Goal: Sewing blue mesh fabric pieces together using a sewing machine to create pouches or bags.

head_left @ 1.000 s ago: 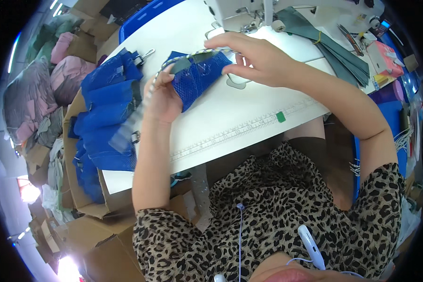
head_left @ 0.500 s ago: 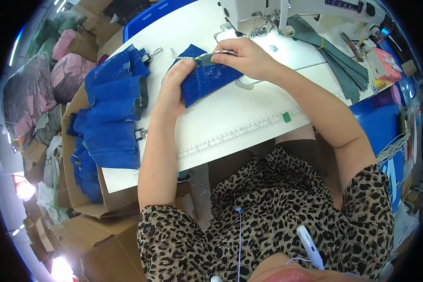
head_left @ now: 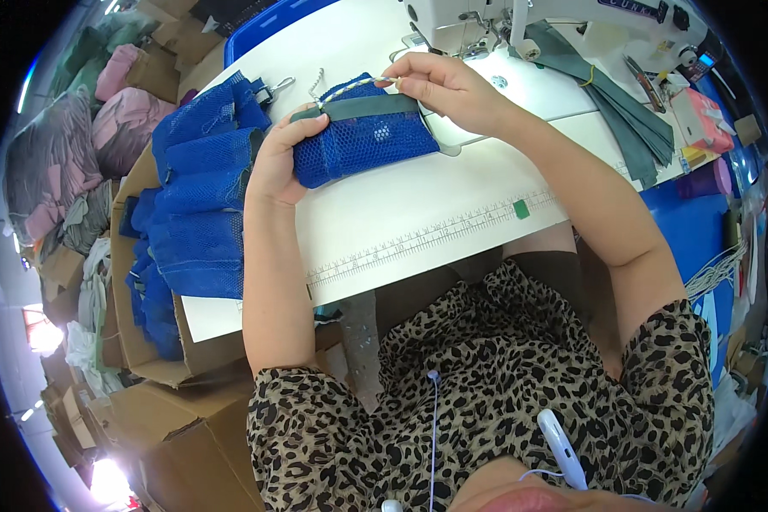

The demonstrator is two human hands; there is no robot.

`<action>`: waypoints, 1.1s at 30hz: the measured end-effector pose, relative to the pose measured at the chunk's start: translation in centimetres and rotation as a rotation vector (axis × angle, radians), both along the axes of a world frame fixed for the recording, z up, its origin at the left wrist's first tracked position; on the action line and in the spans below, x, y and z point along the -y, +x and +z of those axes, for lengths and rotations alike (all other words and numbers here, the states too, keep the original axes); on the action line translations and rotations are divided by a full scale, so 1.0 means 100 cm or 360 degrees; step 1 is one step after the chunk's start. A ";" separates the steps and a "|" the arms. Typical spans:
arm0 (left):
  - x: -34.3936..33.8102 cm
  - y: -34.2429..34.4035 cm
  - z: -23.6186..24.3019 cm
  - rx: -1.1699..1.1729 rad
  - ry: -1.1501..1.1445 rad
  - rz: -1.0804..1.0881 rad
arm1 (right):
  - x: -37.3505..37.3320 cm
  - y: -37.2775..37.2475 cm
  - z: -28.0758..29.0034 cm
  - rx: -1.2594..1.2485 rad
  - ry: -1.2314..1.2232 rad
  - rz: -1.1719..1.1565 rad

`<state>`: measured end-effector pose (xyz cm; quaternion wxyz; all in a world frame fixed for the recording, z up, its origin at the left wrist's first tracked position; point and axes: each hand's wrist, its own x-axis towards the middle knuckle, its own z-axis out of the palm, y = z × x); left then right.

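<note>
My left hand [head_left: 286,155] grips the left end of a blue mesh pouch [head_left: 371,147], thumb on top of its grey-green fabric band [head_left: 371,106]. The pouch lies over the white table in front of the sewing machine. A thin patterned cord [head_left: 350,88] arches above the band from near my left thumb. Its right end is pinched between the thumb and fingers of my right hand [head_left: 439,90], which is raised just off the pouch's upper right corner. Part of the pouch's left end is hidden under my left hand.
More blue mesh pieces [head_left: 200,175] with metal clips hang over the table's left edge, above a cardboard box [head_left: 149,367]. The sewing machine [head_left: 465,26] stands at the back. Grey-green strips [head_left: 610,107], snips [head_left: 644,83] and a pink-and-white box [head_left: 700,119] lie right. A printed ruler [head_left: 435,235] runs along the front.
My left hand has shifted left and slightly down. The pouch has turned flatter, showing its full fabric band. My right hand has drawn the cord up and away from the pouch.
</note>
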<state>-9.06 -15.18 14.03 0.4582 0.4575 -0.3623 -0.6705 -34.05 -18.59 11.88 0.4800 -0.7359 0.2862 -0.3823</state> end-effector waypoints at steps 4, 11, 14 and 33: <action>-0.001 -0.001 0.004 -0.0020 -0.0037 -0.0124 | 0.001 -0.001 -0.002 0.0070 -0.0011 0.0052; -0.007 0.001 0.009 0.1126 -0.0440 -0.0030 | 0.001 -0.005 -0.002 -0.0165 -0.0145 -0.0013; -0.006 0.007 0.012 0.1147 -0.0524 0.0052 | -0.001 -0.004 -0.003 -0.0225 -0.0370 -0.0076; 0.000 0.006 0.003 0.1192 -0.2003 0.0374 | -0.011 0.013 -0.009 0.0044 -0.1471 -0.0403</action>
